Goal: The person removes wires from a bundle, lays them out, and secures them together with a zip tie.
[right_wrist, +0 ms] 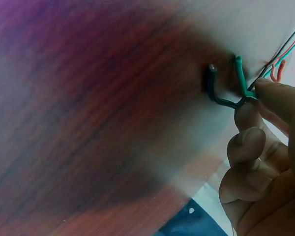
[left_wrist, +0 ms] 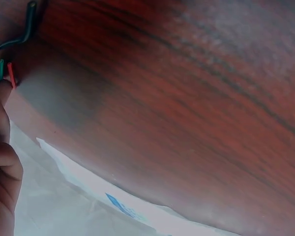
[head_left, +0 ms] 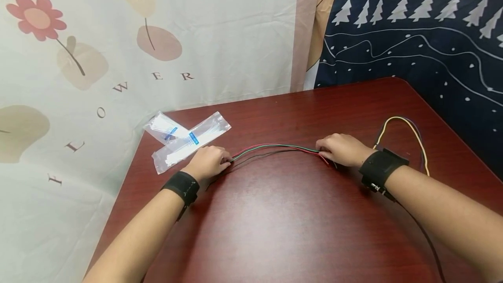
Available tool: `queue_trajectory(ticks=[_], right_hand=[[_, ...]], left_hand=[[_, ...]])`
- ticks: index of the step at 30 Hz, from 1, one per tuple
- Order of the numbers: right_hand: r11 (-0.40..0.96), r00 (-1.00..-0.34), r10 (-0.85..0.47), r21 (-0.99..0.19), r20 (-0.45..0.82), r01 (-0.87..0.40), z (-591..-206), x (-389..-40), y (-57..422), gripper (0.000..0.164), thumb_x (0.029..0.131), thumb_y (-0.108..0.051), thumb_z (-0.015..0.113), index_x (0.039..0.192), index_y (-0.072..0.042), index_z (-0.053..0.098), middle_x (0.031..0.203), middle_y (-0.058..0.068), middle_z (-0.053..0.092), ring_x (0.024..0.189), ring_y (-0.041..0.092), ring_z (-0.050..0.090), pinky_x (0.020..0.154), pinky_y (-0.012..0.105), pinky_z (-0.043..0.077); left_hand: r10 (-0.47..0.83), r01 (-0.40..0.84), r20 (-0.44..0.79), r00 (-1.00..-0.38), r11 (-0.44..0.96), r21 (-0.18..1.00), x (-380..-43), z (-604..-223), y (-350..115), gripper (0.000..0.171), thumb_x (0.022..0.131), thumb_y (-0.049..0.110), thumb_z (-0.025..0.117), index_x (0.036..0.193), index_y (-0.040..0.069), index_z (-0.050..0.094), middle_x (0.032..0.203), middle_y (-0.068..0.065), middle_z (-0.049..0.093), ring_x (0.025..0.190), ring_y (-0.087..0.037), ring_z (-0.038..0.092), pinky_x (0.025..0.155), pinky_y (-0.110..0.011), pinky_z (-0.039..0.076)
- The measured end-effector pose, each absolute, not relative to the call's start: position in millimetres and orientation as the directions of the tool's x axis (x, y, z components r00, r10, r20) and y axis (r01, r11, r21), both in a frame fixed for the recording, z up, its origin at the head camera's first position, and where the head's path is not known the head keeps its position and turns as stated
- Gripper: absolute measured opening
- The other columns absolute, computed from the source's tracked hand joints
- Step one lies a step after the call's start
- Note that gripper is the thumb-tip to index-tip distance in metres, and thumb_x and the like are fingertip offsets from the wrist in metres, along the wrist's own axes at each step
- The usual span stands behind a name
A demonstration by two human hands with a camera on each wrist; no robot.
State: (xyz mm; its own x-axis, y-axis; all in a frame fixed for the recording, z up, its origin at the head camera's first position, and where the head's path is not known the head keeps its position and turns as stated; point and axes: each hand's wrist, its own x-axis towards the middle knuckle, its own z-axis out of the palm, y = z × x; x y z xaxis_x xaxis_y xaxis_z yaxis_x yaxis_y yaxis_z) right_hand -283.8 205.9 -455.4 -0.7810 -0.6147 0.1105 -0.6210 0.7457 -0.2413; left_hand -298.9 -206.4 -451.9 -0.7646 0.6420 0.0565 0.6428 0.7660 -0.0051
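Three thin wires (head_left: 275,148), red, green and black, arc across our dark red table (head_left: 294,222) in the head view, strung between our two hands. Our left hand (head_left: 208,163) curls over their left ends beside two clear bags of cable ties (head_left: 188,139); our right hand (head_left: 342,150) curls over the right ends, near a loop of yellow and purple wires (head_left: 412,136) behind the wrist.

From the left wrist we see green and red wire tips (left_wrist: 5,71) at our bent fingers (left_wrist: 2,147), a bag (left_wrist: 88,196) below; the grip itself is hidden.

From the right wrist our fingertips (right_wrist: 275,96) pinch the wires (right_wrist: 241,81), whose bent ends stick out past them.
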Motion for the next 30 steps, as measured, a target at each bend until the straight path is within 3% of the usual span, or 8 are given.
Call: queue_trajectory(ticks=[5,10,17,22,30], right_hand=[[0.767,-0.798,-0.595,-0.229,0.098,-0.600,-453,-282,211,0.003,0.088,-0.019,0.063,0.086,-0.019,0.065,0.077,-0.010,0.059,0.064,0.005,0.051,0.060,0.031,0.044],[0.824,-0.851,-0.513,-0.213,0.113,-0.525,-442,-279,229,0.009,0.091,-0.022,0.060,0.093,-0.017,0.067,0.084,-0.005,0.064,0.071,0.009,0.057,0.062,0.036,0.046],[0.968,-0.977,-0.201,-0.138,0.077,-0.210,-419,-284,289,0.021,0.090,-0.019,0.054,0.102,-0.005,0.064,0.091,0.016,0.065,0.067,0.027,0.058,0.049,0.045,0.042],[0.988,-0.997,-0.020,-0.151,-0.070,-0.009,-414,-279,345,0.023,0.088,-0.021,0.048,0.086,-0.002,0.062,0.080,0.021,0.060,0.065,0.035,0.055,0.045,0.050,0.037],[0.977,-0.951,0.030,-0.190,-0.308,0.092,-418,-257,387,0.023,0.085,-0.022,0.050,0.067,-0.008,0.056,0.065,0.009,0.049,0.061,0.027,0.047,0.053,0.047,0.035]], left_hand=[[0.639,0.641,0.061,-0.767,0.768,0.013,-299,-452,-204,0.010,0.083,0.029,0.068,0.091,0.024,0.072,0.086,0.009,0.064,0.073,-0.007,0.058,0.062,-0.031,0.047],[0.622,0.626,0.098,-0.777,0.779,0.025,-298,-447,-200,0.011,0.087,0.029,0.064,0.089,0.021,0.071,0.080,0.009,0.063,0.071,-0.007,0.058,0.064,-0.031,0.048],[0.590,0.599,0.192,-0.784,0.801,-0.014,-303,-441,-195,0.012,0.089,0.027,0.059,0.087,0.020,0.069,0.076,0.008,0.062,0.064,-0.008,0.055,0.056,-0.030,0.045],[0.591,0.602,0.232,-0.773,0.798,-0.027,-305,-440,-190,0.013,0.089,0.027,0.059,0.088,0.020,0.069,0.075,0.009,0.062,0.061,-0.007,0.055,0.054,-0.029,0.044],[0.591,0.604,0.254,-0.765,0.796,-0.034,-305,-437,-185,0.011,0.088,0.025,0.061,0.088,0.019,0.070,0.076,0.009,0.063,0.062,-0.008,0.055,0.054,-0.029,0.045]])
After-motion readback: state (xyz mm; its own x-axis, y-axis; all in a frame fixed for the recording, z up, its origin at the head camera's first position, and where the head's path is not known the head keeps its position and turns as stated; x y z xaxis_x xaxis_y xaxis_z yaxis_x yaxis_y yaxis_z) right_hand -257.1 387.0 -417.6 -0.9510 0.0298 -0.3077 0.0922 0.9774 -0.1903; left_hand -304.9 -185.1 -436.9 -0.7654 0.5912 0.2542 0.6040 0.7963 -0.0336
